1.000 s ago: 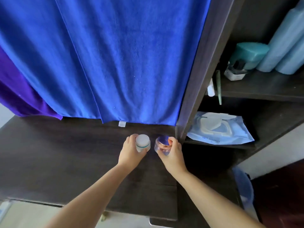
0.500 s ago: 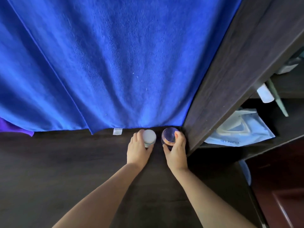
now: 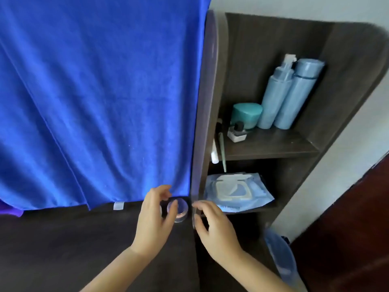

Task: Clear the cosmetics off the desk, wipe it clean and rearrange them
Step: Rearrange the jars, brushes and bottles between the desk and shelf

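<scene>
Hands frame the back right corner of the dark wooden desk, where a small clear round jar with a pinkish base stands just below the hem of a hanging blue towel and right beside the upright dark side panel of the shelf unit. The left hand is just left of the jar, its fingers loosely curled toward it; one fingertip seems to overlap the lid, though blur keeps me from telling whether it touches. A sliver of something pale shows behind this hand — too hidden to name. The right hand hangs to the jar's right, in front of the panel's edge, fingers relaxed and spread, holding nothing and apart from the jar.

On the upper shelf stand two tall pale-blue bottles, a teal-capped tub and a small white bottle with a black cap. On the shelf below lies a flat blue wipes pack.
</scene>
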Action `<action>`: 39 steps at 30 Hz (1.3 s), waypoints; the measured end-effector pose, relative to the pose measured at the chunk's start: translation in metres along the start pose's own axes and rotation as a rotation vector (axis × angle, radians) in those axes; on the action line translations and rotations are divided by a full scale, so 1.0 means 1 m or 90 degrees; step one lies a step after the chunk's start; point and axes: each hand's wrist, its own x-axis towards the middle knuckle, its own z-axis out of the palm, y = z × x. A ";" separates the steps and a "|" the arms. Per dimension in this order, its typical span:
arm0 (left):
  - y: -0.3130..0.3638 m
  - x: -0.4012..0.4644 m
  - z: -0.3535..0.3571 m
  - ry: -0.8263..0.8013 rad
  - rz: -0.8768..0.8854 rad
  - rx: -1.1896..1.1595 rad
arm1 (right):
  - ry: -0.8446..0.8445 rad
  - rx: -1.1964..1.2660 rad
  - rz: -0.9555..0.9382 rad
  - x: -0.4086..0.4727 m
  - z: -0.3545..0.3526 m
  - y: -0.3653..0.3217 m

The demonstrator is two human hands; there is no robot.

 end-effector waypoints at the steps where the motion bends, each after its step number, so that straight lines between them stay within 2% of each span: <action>1: 0.024 0.002 0.003 0.012 0.033 -0.006 | 0.020 -0.005 -0.019 0.000 -0.023 0.001; 5: 0.116 0.011 0.020 0.064 0.138 -0.007 | 0.081 0.000 -0.111 0.007 -0.111 0.009; 7: 0.152 0.026 0.033 0.046 0.196 0.017 | 0.093 0.021 -0.152 0.022 -0.151 0.011; 10: 0.182 0.063 0.057 -0.034 0.194 0.056 | 0.109 0.020 -0.212 0.063 -0.200 0.007; 12: 0.188 0.088 0.073 -0.047 0.164 0.111 | 0.098 -0.040 -0.211 0.098 -0.219 -0.001; 17: 0.186 0.127 0.095 -0.059 0.008 0.439 | -0.103 -0.230 -0.147 0.171 -0.226 -0.021; 19: 0.184 0.134 0.098 -0.079 -0.006 0.548 | -0.171 -0.291 -0.116 0.188 -0.223 -0.021; 21: 0.181 0.138 0.100 -0.096 -0.008 0.584 | -0.226 -0.329 -0.088 0.198 -0.220 -0.018; 24: 0.177 0.138 0.098 -0.091 -0.006 0.572 | -0.259 -0.357 -0.096 0.199 -0.215 -0.012; 29: 0.179 0.128 0.093 -0.083 -0.005 0.481 | -0.170 -0.346 -0.100 0.183 -0.221 -0.007; 39: 0.198 0.095 0.063 -0.018 0.037 0.230 | -0.083 -0.255 -0.076 0.154 -0.216 0.002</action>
